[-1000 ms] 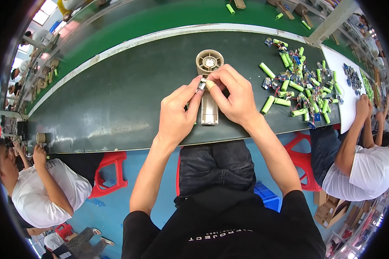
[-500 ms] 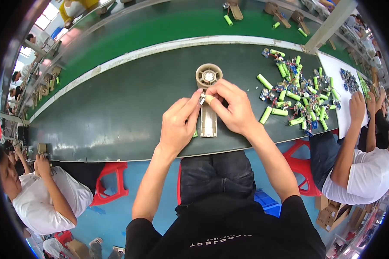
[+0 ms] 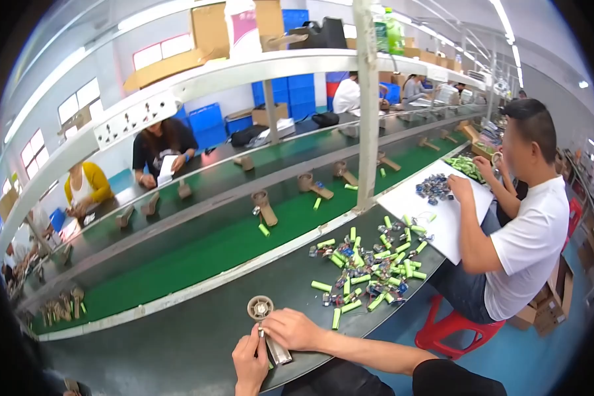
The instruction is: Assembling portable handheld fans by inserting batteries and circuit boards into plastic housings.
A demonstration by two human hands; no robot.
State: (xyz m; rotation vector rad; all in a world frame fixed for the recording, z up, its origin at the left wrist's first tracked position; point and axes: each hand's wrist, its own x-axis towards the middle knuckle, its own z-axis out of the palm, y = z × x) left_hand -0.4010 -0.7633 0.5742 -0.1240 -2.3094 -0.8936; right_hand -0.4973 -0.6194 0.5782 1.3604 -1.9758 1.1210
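A beige handheld fan housing lies on the dark bench, its round head [image 3: 260,307] uppermost and its open handle [image 3: 281,356] below. My left hand [image 3: 249,362] is closed in a pinch just below the head, on a small silver part [image 3: 262,333]. From the right, my right hand [image 3: 296,329] reaches over the upper handle with its fingertips pressed together at the same spot. What those fingertips hold is hidden. A bit of a green battery cell [image 3: 270,364] shows between my left hand and the handle.
Right of the fan lies a pile of green battery cells with small circuit boards [image 3: 369,270]. A co-worker in white [image 3: 521,231] sits beyond, handling boards on a white sheet [image 3: 450,234]. A green conveyor [image 3: 224,254] with fan housings runs behind a metal post [image 3: 365,132].
My view has tilted up and swung to the right, so the conveyor and co-workers now show. My hands stay closed at the fan, just below its head.
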